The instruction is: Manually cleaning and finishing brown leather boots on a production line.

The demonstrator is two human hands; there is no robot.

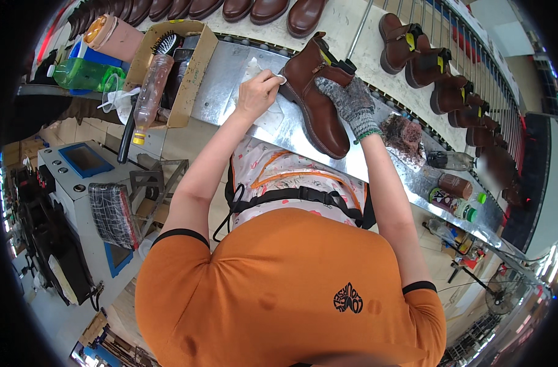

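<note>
A brown leather ankle boot (312,92) is held tilted over the metal ledge (215,79), its toe toward me and its sole edge to the left. My right hand (350,105), in a grey knit glove, grips the boot's upper from the right side. My bare left hand (259,95) is closed in a pinch on a small white cloth (282,79), pressed at the boot's heel edge. Under that hand a thin whitish sheet (271,117) lies on the ledge. Part of the gloved fingers is hidden behind the boot.
Brown boots (416,64) line the conveyor at the far side. At left stands a cardboard box (196,76) with a brush (166,44) and a plastic bottle (152,92). A stained sponge (402,133) and several bottles (453,183) lie to the right.
</note>
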